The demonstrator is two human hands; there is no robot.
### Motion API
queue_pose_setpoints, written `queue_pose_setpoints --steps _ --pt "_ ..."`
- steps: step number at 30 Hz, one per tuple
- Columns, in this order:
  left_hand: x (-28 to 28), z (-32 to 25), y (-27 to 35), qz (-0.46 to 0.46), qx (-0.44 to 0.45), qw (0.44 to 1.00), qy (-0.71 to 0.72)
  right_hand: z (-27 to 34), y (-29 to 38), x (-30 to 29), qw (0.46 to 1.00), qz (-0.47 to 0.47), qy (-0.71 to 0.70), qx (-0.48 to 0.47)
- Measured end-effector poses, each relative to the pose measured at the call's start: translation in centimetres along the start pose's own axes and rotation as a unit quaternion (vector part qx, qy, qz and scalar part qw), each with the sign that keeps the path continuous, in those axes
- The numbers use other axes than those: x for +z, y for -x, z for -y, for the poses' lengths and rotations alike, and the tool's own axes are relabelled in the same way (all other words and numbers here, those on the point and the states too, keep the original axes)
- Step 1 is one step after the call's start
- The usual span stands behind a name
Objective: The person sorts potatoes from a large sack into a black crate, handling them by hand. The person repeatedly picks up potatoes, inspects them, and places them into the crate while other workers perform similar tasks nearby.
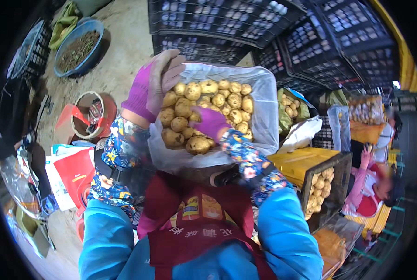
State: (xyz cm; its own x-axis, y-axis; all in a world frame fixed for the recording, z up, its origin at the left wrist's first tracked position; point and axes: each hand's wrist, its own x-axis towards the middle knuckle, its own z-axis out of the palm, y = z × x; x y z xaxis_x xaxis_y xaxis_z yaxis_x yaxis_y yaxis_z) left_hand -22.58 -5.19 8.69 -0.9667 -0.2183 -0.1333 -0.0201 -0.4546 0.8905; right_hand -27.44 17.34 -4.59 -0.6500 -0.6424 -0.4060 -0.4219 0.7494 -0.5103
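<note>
Potatoes (198, 145) fill much of a crate lined with white translucent sheeting (266, 105), right before me. My left hand (159, 78), in a purple glove with a greyish palm, is raised at the crate's upper left rim. Its fingers lie close together, and no potato shows in it; whether it grips the lining is unclear. In a matching glove, my right hand (211, 123) reaches down among the potatoes near the middle of the crate. Motion blur hides its fingertips, so I cannot tell whether they hold one.
Black plastic crates (208, 17) stack up behind. Rightward stand a green sack of potatoes (288, 106) and a tipped yellow crate (299, 161) with potatoes; a person in pink sleeves (362, 192) sits beyond. Leftward are a blue basin (66, 71) of soil, a bucket (76, 129) and a red packet (73, 171).
</note>
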Motion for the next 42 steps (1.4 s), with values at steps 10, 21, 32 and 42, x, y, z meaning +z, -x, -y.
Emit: queue_pose_setpoints --steps 10,21,32,42 --pt "-0.8 1.1 -0.8 0.063 0.075 0.978 -0.186 0.7 -4.0 1.4 0.860 0.086 -0.477 0.158" --pt "4.3 1.8 1.5 0.068 -0.022 0.993 -0.099 -0.7 -0.7 -6.7 0.933 -0.206 -0.296 -0.002" --pt "2.1 1.2 -0.6 0.047 0.290 0.881 -0.370 -4.4 -7.2 7.8 0.964 0.082 -0.136 0.212" --pt "1.5 5.0 -0.8 0.058 0.179 0.940 -0.285 -7.0 4.4 -1.5 0.472 0.131 -0.865 -0.110"
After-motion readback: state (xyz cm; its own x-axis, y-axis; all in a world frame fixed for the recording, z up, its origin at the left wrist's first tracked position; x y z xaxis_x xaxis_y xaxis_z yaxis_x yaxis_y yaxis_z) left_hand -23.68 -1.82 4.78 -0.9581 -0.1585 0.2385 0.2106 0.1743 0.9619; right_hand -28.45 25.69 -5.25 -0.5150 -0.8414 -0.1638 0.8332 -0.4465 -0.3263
